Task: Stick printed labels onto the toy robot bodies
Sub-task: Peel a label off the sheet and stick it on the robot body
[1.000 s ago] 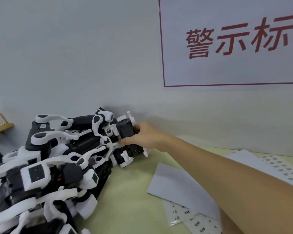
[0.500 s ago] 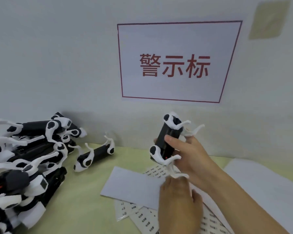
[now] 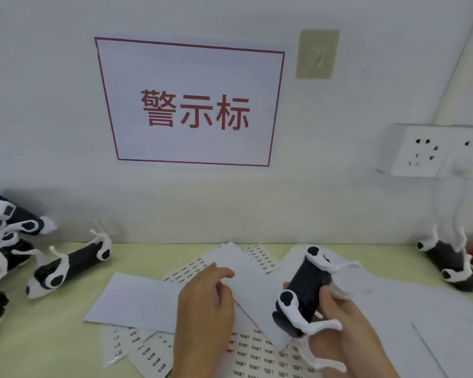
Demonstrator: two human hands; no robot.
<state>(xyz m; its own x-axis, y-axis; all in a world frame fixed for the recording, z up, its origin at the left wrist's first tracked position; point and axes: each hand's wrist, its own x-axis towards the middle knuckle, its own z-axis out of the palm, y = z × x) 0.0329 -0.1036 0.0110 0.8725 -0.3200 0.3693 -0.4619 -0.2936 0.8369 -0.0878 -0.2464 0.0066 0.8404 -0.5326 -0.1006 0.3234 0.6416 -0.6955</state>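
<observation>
My right hand (image 3: 347, 331) grips a black toy robot body (image 3: 307, 289) with white legs, held tilted just above the table at the lower right. My left hand (image 3: 205, 304) lies with relaxed fingers on a white paper sheet (image 3: 246, 276) in the middle. Sheets of small printed labels (image 3: 257, 358) lie spread under and around both hands. Another robot body (image 3: 69, 266) lies on its side at the left.
A pile of robot bodies (image 3: 3, 241) fills the far left edge. One more robot body (image 3: 448, 263) lies at the right by the wall. A wall sign (image 3: 191, 105) hangs behind the table, and a socket strip (image 3: 432, 151) with a white cable sits at the right.
My right hand took a robot body from the left pile, brought it right and lowered it. My left hand came in and now rests on the paper.
</observation>
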